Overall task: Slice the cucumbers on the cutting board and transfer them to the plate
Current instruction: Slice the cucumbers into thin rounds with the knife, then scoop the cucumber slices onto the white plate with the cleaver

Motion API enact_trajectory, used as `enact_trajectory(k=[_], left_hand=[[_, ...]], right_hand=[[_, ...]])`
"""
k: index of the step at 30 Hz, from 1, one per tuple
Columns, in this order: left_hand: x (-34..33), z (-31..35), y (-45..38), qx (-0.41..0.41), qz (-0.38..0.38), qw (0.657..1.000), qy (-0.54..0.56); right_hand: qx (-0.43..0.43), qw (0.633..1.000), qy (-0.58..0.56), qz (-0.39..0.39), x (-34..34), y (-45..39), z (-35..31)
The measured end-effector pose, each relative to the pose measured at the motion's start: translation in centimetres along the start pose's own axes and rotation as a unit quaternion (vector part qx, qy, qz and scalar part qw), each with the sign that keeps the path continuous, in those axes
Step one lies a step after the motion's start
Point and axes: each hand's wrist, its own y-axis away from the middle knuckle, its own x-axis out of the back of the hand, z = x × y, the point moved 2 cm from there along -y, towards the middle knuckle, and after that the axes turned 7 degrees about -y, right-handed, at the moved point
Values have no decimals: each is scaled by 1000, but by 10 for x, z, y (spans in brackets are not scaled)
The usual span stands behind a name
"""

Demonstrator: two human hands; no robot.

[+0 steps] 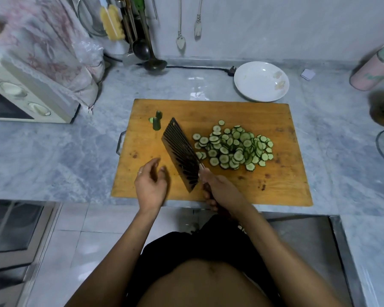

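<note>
A wooden cutting board (211, 111) is laid on the marble worktop (53, 151), its near edge almost flush with the worktop's front edge. A heap of cucumber slices (235, 149) is spread over the right-centre of the board, well apart from its right and far edges. Two cucumber end pieces (157, 120) are seen near the board's far-left corner, with a small slice just beside them.

A cleaver (182, 154) is held by the right hand (217, 191), whose fingers are wrapped round the handle at the board's near edge. The blade is angled toward the far left, lying just left of the slices; whether it touches the board cannot be told. The left hand (151, 187) is held over the board's near-left part, fingers loosely curled and holding nothing.

Bare board is left between the blade and the end pieces, and along the far edge. A white plate (261, 82) is set on the worktop just beyond the board's far-right corner. A toaster oven (27, 100) is placed at the worktop's left side, and a pink canister (372, 72) near the right edge.
</note>
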Motion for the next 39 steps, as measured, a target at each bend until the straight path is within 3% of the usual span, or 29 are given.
enact_trajectory(k=[6,13,18,25,29,35,37,39], left_hand=[[-5,7,5,-42,-19,999,-26],[-13,26,-4,-104,-26,994,-33],[-17,28,-3,-85,-37,995,-23],[-11,33,2,-51,-46,997,32],[-9,29,-1,-52,-69,996,25],[-13,32,-17,-119,-99,988,-27],[-29,39,-26,-174,-116,977,-46],[-53,46,-35,-180,-149,970,-68]], right_hand=[[-5,995,-31,93,48,10,2],[64,987,118,89,27,15,-5],[78,982,157,72,15,15,-9],[22,993,58,101,48,20,-4],[38,992,76,94,53,27,-10],[84,992,65,67,51,46,-29],[100,989,68,89,58,51,-37],[111,984,71,122,68,55,-43]])
